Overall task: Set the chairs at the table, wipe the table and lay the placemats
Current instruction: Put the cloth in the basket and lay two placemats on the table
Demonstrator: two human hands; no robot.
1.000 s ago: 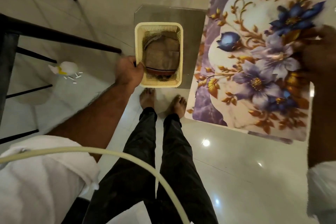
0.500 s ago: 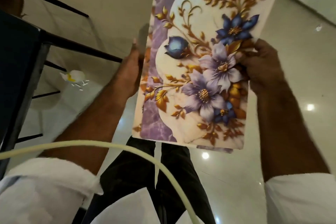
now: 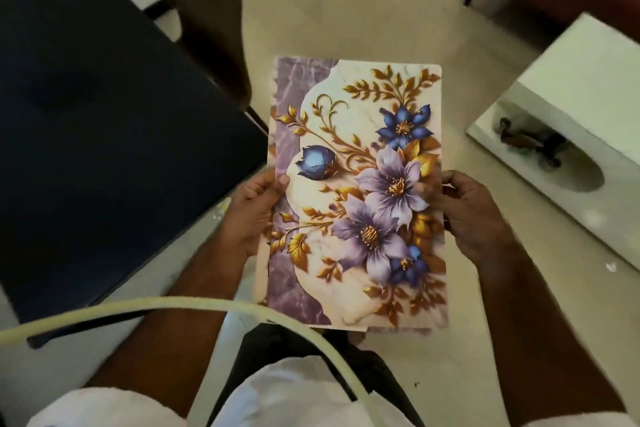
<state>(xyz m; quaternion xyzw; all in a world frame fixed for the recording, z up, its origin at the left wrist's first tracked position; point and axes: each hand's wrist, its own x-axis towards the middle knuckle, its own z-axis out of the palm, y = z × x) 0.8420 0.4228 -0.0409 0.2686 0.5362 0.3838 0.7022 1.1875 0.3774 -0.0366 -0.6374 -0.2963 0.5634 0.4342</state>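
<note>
The floral placemats (image 3: 356,191) were held up between both sets of fingers. The left hand (image 3: 249,215) pinched the left edge, thumb on top, and the right hand (image 3: 474,215) clamped the right edge. The dark desk (image 3: 86,114) lay just left of the left fingers, apart from the mats. A second edge showed underneath, so this was probably a stack. A loose pinch during the swing across could let the lower mat slide out, or a corner could catch the desk's rim.
</note>
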